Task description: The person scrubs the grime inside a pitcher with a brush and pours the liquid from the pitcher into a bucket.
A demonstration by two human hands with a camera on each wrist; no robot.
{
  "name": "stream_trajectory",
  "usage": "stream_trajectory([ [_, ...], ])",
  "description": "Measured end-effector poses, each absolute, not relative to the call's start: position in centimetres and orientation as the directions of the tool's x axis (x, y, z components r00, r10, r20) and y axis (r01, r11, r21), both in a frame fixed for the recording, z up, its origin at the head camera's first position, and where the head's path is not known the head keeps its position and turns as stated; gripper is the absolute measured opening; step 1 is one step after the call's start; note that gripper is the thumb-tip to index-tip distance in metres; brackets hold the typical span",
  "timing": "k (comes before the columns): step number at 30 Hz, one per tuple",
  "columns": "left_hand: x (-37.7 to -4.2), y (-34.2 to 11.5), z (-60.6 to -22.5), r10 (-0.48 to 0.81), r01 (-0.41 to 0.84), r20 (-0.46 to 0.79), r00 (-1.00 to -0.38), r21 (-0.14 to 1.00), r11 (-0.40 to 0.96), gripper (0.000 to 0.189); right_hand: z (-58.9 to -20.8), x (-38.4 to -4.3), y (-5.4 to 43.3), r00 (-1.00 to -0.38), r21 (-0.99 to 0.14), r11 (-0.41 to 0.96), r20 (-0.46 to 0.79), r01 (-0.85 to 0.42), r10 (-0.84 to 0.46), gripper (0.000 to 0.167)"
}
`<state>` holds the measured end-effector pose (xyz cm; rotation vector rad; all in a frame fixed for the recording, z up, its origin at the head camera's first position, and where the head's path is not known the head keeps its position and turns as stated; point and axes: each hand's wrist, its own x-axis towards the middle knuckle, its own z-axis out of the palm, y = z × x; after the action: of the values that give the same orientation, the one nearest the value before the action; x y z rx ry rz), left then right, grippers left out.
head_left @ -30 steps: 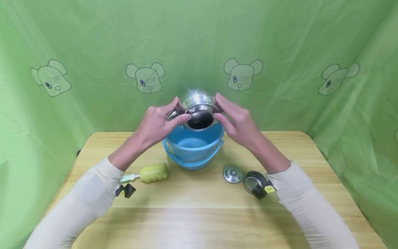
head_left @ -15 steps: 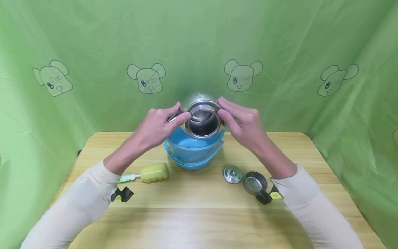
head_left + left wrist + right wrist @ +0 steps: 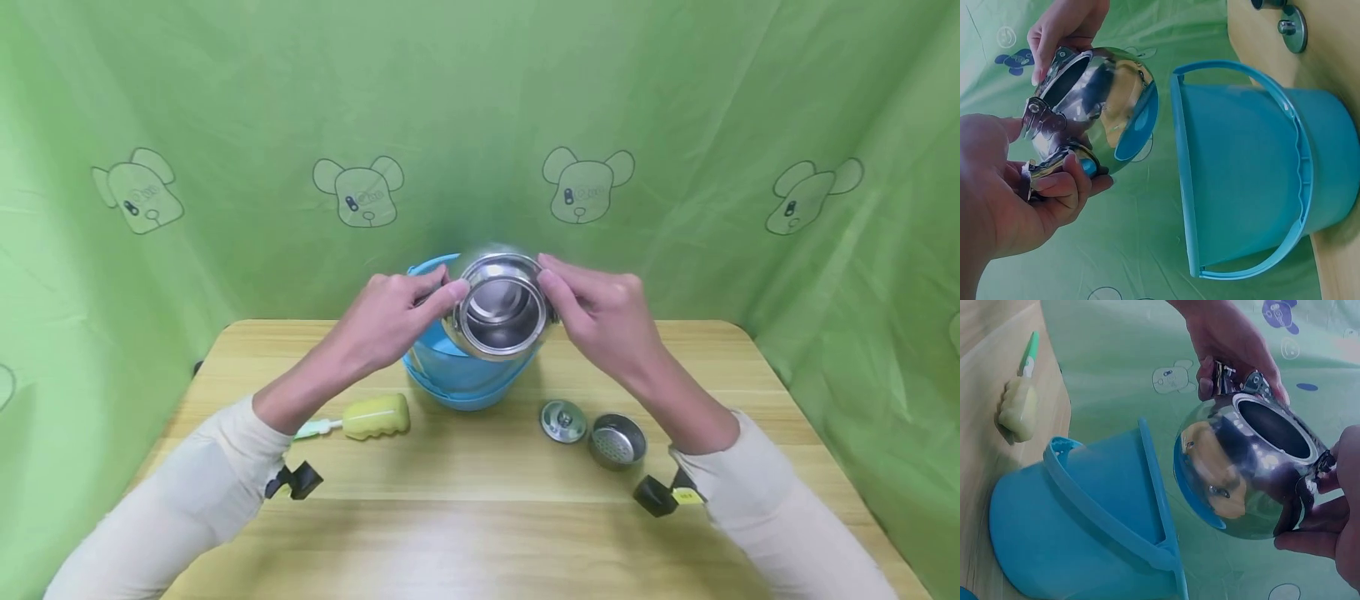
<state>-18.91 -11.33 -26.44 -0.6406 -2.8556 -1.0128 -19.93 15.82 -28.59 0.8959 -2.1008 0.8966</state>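
Note:
A shiny round steel teapot (image 3: 1235, 475) hangs in both hands above the blue bucket (image 3: 465, 382), its lidless mouth tipped up toward the head camera. My left hand (image 3: 390, 317) grips it at the spout, with the fingers curled around the spout and the thumb at the rim. On the opposite side my right hand (image 3: 603, 312) holds the pot, thumb near the rim and fingers against the body. In the left wrist view the teapot (image 3: 1100, 103) is apart from the bucket's rim, and the bucket's handle (image 3: 1300, 162) hangs down along its side.
A yellow sponge brush (image 3: 375, 417) with a green and white handle lies left of the bucket on the wooden table (image 3: 450, 533). To the right are a small steel lid (image 3: 562, 421) and a perforated steel strainer cup (image 3: 617, 442). Green cloth (image 3: 480, 100) surrounds the table.
The teapot has tilted from mouth-down over the bucket to mouth facing up toward the head camera. Both hands have come lower and slightly right with it, keeping their grip.

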Motion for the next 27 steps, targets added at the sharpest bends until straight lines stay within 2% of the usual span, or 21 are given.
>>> stream_trajectory([
  [4, -18.6, -11.0, -26.6, 0.373, 0.390, 0.161, -0.914, 0.608, 0.692, 0.065, -28.6, -19.0, 16.1, -0.575, -0.350, 0.548, 0.756, -0.759, -0.313, 0.021],
  [17, -17.2, -9.9, -26.9, 0.386, 0.378, 0.134, -0.913, 0.637, 0.672, 0.056, -27.9, -16.1, 17.2, -0.765, -0.542, 0.572, 0.586, -0.615, -0.268, 0.021],
  [27, -16.2, -9.1, -27.9, 0.402, 0.351, 0.095, -0.911, 0.691, 0.632, 0.051, -28.4, -14.0, 18.4, -0.839, -0.583, 0.617, 0.468, -0.529, -0.277, 0.030],
])
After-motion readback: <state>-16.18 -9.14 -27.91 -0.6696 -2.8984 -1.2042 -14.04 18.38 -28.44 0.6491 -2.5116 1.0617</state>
